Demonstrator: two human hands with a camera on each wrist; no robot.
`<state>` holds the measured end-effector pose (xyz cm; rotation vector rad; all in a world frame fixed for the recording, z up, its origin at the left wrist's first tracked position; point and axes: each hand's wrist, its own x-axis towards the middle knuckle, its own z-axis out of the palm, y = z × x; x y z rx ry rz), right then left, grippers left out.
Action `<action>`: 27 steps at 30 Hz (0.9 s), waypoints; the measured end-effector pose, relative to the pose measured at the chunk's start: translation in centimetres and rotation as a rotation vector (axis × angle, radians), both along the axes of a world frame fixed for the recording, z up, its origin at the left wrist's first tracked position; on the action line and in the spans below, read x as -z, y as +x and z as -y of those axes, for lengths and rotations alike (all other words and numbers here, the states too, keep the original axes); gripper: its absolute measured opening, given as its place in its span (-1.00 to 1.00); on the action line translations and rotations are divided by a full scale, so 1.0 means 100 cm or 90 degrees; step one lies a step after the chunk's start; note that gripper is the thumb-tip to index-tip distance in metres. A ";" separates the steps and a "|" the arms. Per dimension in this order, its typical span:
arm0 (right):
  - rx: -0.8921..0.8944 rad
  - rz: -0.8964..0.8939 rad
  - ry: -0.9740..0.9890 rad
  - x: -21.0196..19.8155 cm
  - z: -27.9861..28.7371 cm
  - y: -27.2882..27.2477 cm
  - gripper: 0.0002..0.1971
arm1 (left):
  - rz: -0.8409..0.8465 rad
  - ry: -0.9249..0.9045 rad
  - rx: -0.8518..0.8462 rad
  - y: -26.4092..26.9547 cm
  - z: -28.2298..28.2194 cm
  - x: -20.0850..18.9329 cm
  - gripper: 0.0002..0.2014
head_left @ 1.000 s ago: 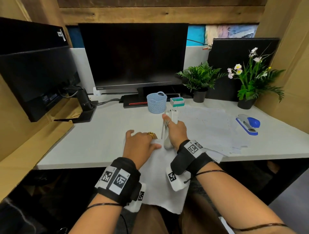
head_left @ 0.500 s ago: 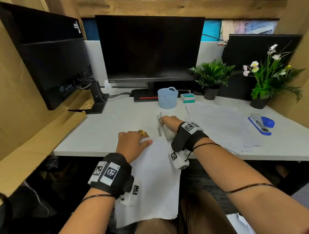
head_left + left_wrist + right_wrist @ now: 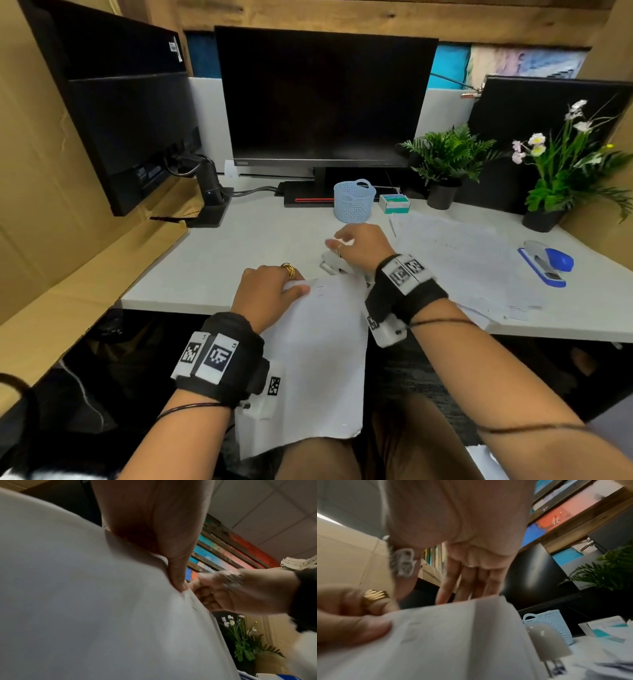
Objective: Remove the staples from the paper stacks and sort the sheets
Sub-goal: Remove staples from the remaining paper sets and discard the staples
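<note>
A stapled white paper stack (image 3: 318, 359) hangs over the desk's front edge onto my lap. My left hand (image 3: 291, 287) pinches its top left corner, thumb (image 3: 178, 582) on top beside small staples (image 3: 193, 601). A white staple remover (image 3: 334, 265) lies on the desk just past the stack's top edge; the right wrist view shows it too, staple remover (image 3: 546, 641). My right hand (image 3: 342, 240) hovers over it with fingers (image 3: 467, 582) straight and loose, holding nothing.
A spread of loose sheets (image 3: 455, 260) covers the desk at right, with a blue stapler (image 3: 544, 262) beyond. A blue mesh basket (image 3: 352, 200) and a staple box (image 3: 394, 204) stand behind my hands. Monitors and two potted plants line the back.
My right hand held the staple remover upright, then lowered it onto the desk and let go. The left hand kept its hold on the stack's corner.
</note>
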<state>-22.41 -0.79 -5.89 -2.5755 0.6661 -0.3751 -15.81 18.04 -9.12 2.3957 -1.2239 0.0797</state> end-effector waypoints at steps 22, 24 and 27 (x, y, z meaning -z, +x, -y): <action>-0.132 0.508 -0.159 0.053 -0.002 -0.186 -0.83 | 0.323 -0.449 0.343 -0.090 0.041 0.015 -0.72; -0.127 0.511 -0.174 0.054 0.000 -0.193 -0.77 | 0.355 -0.472 0.348 -0.095 0.044 0.016 -0.79; -0.125 0.516 -0.190 0.055 0.001 -0.199 -0.74 | 0.413 -0.481 0.378 -0.098 0.049 0.017 -0.94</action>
